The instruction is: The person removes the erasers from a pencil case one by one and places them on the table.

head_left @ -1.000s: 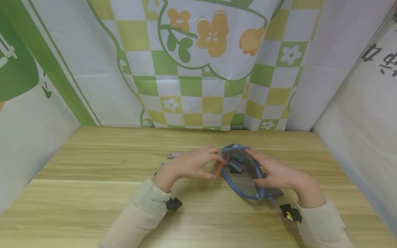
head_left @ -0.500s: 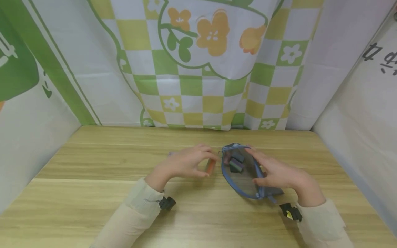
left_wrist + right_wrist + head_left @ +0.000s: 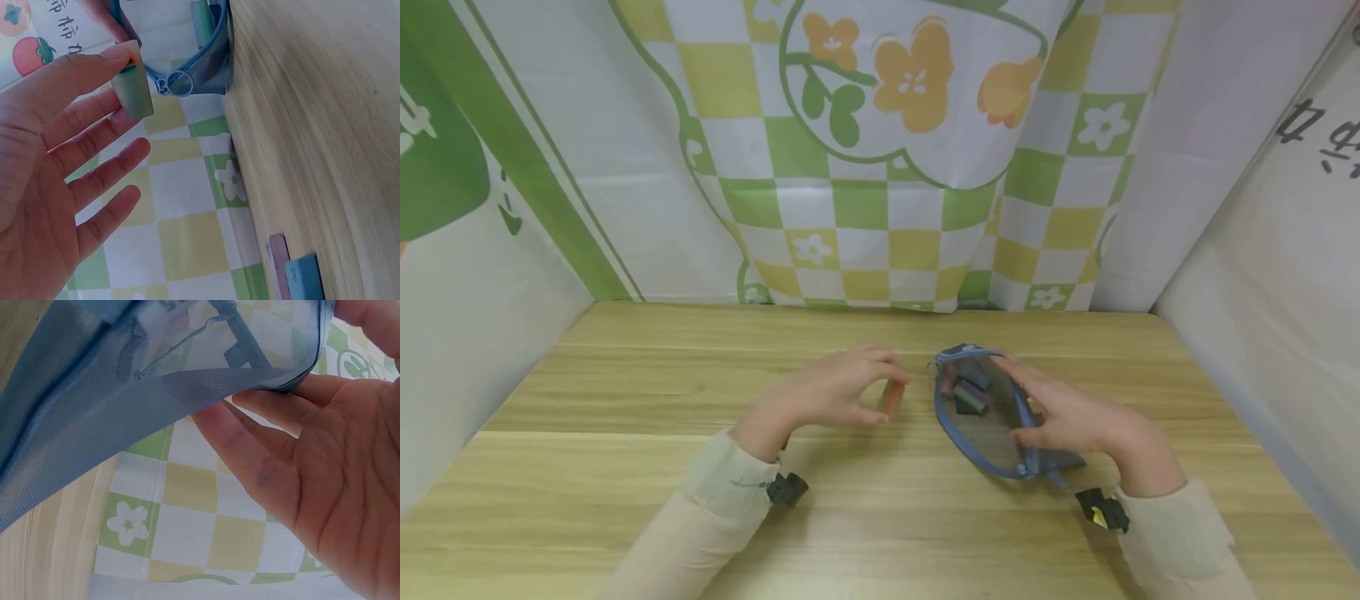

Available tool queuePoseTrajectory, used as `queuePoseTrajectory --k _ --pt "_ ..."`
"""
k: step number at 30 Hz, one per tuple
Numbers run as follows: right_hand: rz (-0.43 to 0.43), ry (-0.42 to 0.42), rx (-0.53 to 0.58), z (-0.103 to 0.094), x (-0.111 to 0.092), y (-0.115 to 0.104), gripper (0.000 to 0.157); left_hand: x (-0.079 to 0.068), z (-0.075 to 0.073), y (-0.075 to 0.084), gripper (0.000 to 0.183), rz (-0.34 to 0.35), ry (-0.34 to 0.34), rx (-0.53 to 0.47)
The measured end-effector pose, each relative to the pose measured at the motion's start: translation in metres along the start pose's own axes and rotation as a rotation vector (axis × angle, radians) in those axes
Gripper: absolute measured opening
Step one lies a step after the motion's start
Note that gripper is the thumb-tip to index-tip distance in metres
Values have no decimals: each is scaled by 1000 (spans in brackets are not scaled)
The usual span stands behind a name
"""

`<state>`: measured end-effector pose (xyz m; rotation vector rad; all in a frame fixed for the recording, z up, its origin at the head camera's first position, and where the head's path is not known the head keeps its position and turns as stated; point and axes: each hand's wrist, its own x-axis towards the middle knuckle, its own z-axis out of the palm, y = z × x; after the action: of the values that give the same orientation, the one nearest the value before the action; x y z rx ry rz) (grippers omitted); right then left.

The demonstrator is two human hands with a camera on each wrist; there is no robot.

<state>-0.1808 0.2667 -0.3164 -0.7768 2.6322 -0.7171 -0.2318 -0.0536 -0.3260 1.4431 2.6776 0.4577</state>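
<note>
In the head view my left hand (image 3: 831, 392) pinches a small orange-and-green block (image 3: 891, 399) between thumb and fingers, left of a blue mesh zipper pouch (image 3: 977, 454). The left wrist view shows the block (image 3: 133, 90) at the thumb tip, with the other fingers spread. The pouch lies unzipped, its mouth facing left. Several small blocks (image 3: 972, 397), purple, green, blue and reddish, lie inside it. My right hand (image 3: 1078, 421) holds the pouch's right side, thumb near the lower rim and fingers at the upper one. In the right wrist view the mesh (image 3: 144, 406) partly covers fingertips.
A purple block (image 3: 278, 265) and a blue block (image 3: 304, 278) lie on the wooden table (image 3: 925, 542), hidden behind my left hand in the head view. A checked floral curtain (image 3: 865, 208) hangs along the table's back edge.
My left hand has drawn back leftward from the pouch mouth, still pinching the block. The right hand and pouch have hardly moved.
</note>
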Motion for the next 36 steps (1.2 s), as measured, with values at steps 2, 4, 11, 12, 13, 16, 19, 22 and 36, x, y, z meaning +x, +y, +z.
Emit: queuePoseTrajectory --k 2,4,11,12,13,16,19,22,36 --pt "-3 1 -1 0 0 0 92 -1 0 -1 49 3 4 5" --pt "-4 2 0 0 0 1 92 -3 0 -2 49 7 9 17" --pt "-16 6 10 0 0 1 92 -7 -3 -5 49 21 29 36" --pt "-16 7 9 0 0 1 92 -8 -3 -6 49 19 28 40" --pt "-16 8 7 0 0 1 92 -9 -2 -7 49 18 28 43" --pt "-10 7 -1 0 0 0 91 -12 -2 -10 47 7 26 42" --pt "-8 9 -9 -1 -1 -1 91 -15 -2 -12 45 -10 25 34" --pt "-9 7 -1 -1 -1 -1 91 -19 -2 -14 42 -17 29 25" --pt "-13 6 10 0 -1 -1 92 -39 -6 -24 21 -37 27 51"
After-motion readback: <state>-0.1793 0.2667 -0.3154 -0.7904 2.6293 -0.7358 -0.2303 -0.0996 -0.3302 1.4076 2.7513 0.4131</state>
